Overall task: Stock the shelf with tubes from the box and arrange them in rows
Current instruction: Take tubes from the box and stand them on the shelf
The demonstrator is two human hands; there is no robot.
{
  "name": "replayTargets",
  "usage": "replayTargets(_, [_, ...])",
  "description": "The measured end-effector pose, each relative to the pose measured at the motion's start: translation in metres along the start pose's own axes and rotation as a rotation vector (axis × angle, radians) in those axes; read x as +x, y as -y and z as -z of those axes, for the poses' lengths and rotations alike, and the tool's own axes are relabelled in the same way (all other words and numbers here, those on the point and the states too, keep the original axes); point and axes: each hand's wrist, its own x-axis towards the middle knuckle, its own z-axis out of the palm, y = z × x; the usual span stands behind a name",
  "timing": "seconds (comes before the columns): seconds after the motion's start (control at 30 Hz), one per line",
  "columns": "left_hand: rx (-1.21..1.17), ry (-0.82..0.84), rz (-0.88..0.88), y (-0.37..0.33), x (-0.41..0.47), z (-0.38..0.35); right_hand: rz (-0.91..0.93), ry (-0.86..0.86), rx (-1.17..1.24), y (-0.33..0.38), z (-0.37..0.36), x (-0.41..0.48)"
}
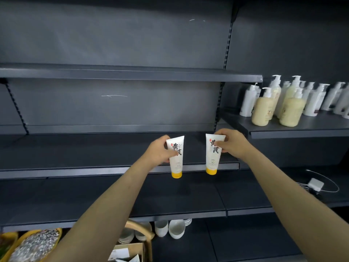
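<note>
Two white tubes with yellow caps and black lettering are held upright, cap down, in front of the dark middle shelf [75, 150]. My left hand [160, 150] grips the left tube [176, 157] from its left side. My right hand [232, 144] grips the right tube [212, 156] near its flat top end. Both caps hang just past the shelf's front edge, level with it. The cardboard box [130, 252] sits low at the bottom centre, partly hidden by my left forearm.
Pump bottles [279, 103], white and cream, crowd the right-hand shelf. A white charger with cable [314, 184] lies on the lower right shelf. White bowls and cups [170, 228] stand on the bottom shelf. Yellow trays of grey bits [35, 244] sit at bottom left.
</note>
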Motion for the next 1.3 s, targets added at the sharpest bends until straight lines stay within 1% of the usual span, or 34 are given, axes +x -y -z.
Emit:
replayTargets(0.1, [-0.002, 0.041, 0.002, -0.001, 0.039, 0.003, 0.075, 0.049, -0.183, -0.002, 0.004, 0.036])
replayTargets(0.2, [0.011, 0.067, 0.004, 0.0, 0.075, 0.003, 0.097, 0.091, -0.301, -0.009, 0.007, 0.069])
replayTargets(0.37, [0.098, 0.079, -0.029, -0.003, 0.121, -0.008, 0.082, 0.088, -0.357, -0.031, 0.01, 0.12])
replayTargets(0.5, [0.313, 0.078, -0.049, 0.002, 0.157, -0.023, 0.055, 0.093, -0.396, -0.054, 0.017, 0.164])
replayTargets(0.57, [0.376, 0.067, -0.05, 0.002, 0.175, -0.032, 0.063, 0.092, -0.404, -0.063, 0.022, 0.187])
replayTargets(0.7, [0.405, 0.032, -0.01, 0.0, 0.208, -0.053, 0.11, 0.13, -0.451, -0.082, 0.03, 0.232])
replayTargets(0.83, [0.41, -0.026, -0.019, 0.009, 0.24, -0.066, 0.095, 0.115, -0.424, -0.097, 0.031, 0.267])
replayTargets(0.93, [0.412, -0.066, -0.014, 0.019, 0.259, -0.071, 0.082, 0.122, -0.447, -0.106, 0.028, 0.286])
replayTargets(1.03, [0.383, -0.045, 0.009, 0.024, 0.279, -0.073, 0.086, 0.149, -0.49, -0.117, 0.023, 0.302])
replayTargets(1.17, [0.352, -0.026, 0.019, 0.03, 0.309, -0.075, 0.074, 0.138, -0.524, -0.127, 0.017, 0.322])
replayTargets(1.3, [0.337, 0.002, -0.068, 0.037, 0.338, -0.077, 0.023, 0.092, -0.534, -0.143, 0.012, 0.338])
